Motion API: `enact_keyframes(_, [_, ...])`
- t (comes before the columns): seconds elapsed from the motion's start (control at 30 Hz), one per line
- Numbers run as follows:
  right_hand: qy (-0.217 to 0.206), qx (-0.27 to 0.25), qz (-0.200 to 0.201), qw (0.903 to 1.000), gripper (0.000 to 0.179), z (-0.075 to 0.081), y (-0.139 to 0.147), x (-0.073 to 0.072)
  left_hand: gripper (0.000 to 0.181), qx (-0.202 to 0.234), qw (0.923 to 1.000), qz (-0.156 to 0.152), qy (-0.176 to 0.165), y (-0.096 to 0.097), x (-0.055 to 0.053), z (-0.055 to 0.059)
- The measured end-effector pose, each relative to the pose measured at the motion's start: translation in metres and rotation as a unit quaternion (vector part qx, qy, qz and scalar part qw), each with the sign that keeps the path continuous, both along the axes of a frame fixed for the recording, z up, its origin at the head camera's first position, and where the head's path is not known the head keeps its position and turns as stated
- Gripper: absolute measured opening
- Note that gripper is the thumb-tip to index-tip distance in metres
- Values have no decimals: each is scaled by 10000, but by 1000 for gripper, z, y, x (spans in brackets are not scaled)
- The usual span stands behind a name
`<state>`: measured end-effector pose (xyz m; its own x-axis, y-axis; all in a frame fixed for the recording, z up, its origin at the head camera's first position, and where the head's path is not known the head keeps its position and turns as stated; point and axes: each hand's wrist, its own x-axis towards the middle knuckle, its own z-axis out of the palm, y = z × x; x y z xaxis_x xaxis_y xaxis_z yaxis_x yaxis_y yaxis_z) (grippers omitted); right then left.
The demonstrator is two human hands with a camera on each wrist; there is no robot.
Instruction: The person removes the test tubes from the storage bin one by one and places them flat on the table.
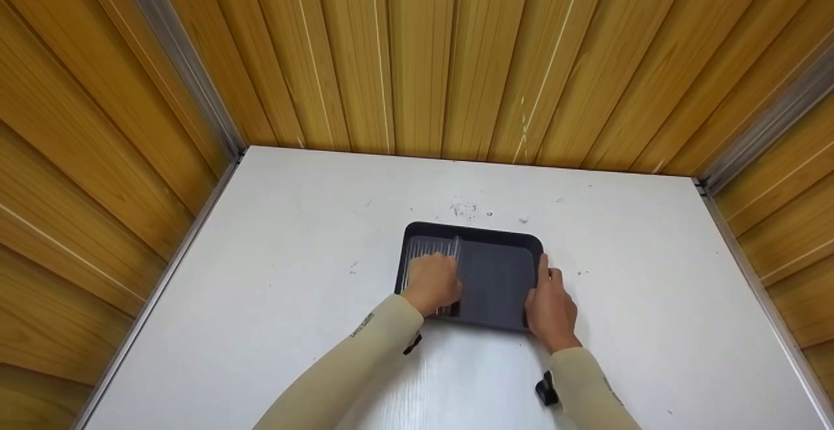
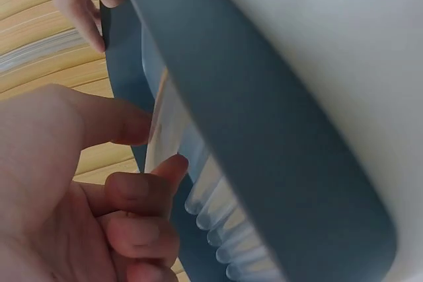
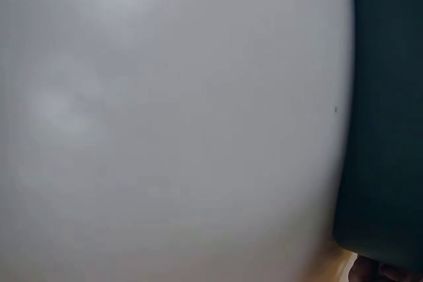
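A dark grey rectangular tray [image 1: 495,280] with raised walls lies on the white table. In its left part sits a clear ribbed plastic insert [image 1: 433,246], whose rounded ribs show up close in the left wrist view. My left hand [image 1: 433,283] reaches over the tray's near wall and pinches the insert's upright edge [image 2: 165,127] between thumb and index finger, the other fingers curled. At the tray's right side my right hand [image 1: 552,306] grips the wall, thumb on the inner side. Only a few fingertips [image 3: 367,269] of it appear in the right wrist view.
Wood-patterned panels [image 1: 417,58] stand behind the table [image 1: 293,241] and along both sides, with metal strips at the corners. Dark scuff marks [image 1: 464,209] dot the tabletop beyond the tray.
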<state>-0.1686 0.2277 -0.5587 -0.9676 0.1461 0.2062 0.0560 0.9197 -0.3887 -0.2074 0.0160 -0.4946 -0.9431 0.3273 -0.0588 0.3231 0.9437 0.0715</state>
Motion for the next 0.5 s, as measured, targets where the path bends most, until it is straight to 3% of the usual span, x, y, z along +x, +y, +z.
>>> enact_keyframes(0.1, [-6, -4, 7, 10000, 63, 0, 0, 0, 35, 91, 9999, -38, 119, -4, 0, 2])
enact_keyframes(0.5, [83, -81, 111, 9999, 63, -1, 1, -1, 29, 154, 9994, 12, 298, -19, 0, 8])
